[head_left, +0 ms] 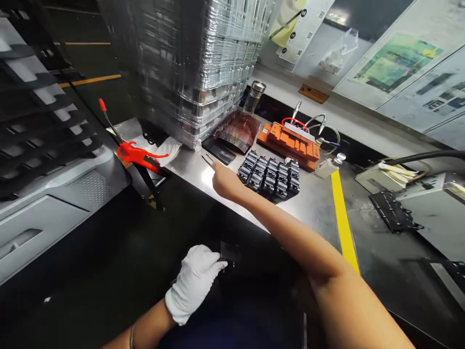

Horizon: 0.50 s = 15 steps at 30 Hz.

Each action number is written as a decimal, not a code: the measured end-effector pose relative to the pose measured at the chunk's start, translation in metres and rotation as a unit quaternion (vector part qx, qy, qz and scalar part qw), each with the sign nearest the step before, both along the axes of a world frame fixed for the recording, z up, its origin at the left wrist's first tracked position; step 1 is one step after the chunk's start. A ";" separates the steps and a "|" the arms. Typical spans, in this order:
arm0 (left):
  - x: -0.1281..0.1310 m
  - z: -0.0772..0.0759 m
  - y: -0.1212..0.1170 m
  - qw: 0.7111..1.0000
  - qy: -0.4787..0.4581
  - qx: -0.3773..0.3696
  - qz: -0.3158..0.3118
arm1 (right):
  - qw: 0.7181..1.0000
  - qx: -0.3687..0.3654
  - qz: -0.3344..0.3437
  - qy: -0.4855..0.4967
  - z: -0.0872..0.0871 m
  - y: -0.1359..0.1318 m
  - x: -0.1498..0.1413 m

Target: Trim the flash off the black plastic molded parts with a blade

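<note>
My left hand (194, 281), in a white glove, is low in front of me and pinches a small dark flat part (229, 252) by its edge. My bare right hand (224, 180) reaches out over the steel table (312, 203). Its fingers are closed around a pair of thin metal tweezers (208, 159), whose tips point toward a dark flat tray (219, 150). Right of that hand lies a block of several small black components (269, 174) in rows.
A tall wrapped stack of clear trays (196, 68) stands at the back left. An orange fixture (290, 140) with wires sits behind the black components, and a red-handled tool (137, 154) lies at the left. A yellow line (343, 218) crosses the table; a black tray (394, 213) lies beyond it.
</note>
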<state>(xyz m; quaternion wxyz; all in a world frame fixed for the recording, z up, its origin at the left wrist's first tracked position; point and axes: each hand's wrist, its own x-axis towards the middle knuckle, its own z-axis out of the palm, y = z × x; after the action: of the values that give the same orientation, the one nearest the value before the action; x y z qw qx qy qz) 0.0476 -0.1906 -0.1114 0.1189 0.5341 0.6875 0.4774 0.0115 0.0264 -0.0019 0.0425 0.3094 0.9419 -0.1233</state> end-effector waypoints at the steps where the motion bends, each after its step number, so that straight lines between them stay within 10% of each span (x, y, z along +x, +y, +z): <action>1: -0.003 -0.002 -0.002 0.998 0.058 0.011 0.028 | 1.000 0.010 -0.001 -0.013 -0.005 0.004 -0.018; 8: -0.027 -0.014 -0.012 0.993 0.108 0.008 0.047 | 0.991 0.073 -0.061 -0.089 -0.028 0.038 -0.049; 15: -0.028 -0.008 -0.006 0.964 -0.252 -0.072 -0.041 | 0.992 0.051 -0.075 -0.087 -0.032 0.051 -0.040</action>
<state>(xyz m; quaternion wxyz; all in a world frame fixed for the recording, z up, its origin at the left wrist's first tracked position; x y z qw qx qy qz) 0.0200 -0.1962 -0.1198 0.3464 0.4141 0.6452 0.5406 -0.0288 0.0772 -0.0343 0.0987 0.3908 0.9137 -0.0507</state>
